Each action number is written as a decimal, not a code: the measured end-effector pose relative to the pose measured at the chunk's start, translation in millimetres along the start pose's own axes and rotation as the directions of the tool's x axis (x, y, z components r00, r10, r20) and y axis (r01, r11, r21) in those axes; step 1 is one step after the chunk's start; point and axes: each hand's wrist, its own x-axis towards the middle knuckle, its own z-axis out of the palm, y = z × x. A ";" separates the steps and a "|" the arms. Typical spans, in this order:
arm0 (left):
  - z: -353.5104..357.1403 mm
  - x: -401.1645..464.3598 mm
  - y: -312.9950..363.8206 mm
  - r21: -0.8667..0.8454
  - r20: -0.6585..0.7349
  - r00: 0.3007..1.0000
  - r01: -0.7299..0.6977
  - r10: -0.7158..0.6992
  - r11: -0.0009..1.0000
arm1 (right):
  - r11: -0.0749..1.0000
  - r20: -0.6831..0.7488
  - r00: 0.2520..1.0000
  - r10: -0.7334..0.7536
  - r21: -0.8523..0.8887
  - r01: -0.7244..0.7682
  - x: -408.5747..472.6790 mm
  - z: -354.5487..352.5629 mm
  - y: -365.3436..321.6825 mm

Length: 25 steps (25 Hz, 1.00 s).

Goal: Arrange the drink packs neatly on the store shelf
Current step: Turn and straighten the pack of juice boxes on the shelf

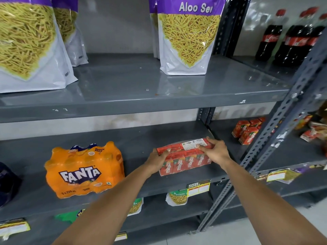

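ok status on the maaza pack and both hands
Left hand and right hand gripping Maaza pack on shelf. Fanta pack alongside, apart. Nothing blocking.

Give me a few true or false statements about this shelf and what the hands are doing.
1. Both hands hold the red juice pack. True; left hand, right hand.
2. The orange soda pack sits right of the juice pack. False; it sits to its left.
3. The snack bags stand on the shelf above. True.
4. The cola bottles lie on their sides. False; they stand upright.
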 end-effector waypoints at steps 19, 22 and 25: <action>20.4 -5.2 3.9 0.113 -0.055 0.998 -0.003 0.009 0.994 | 0.997 -0.034 0.997 0.075 0.032 -0.074 -13.5 -16.5 6.4; 21.1 -5.7 4.2 0.097 -0.044 0.999 0.002 0.002 0.995 | 0.997 -0.041 0.996 0.074 0.032 -0.073 -13.9 -15.8 8.1; 17.9 -9.0 9.1 0.139 -0.010 1.000 0.019 -0.018 0.990 | 0.991 -0.040 0.996 0.078 -0.109 -0.082 -16.2 -14.9 4.9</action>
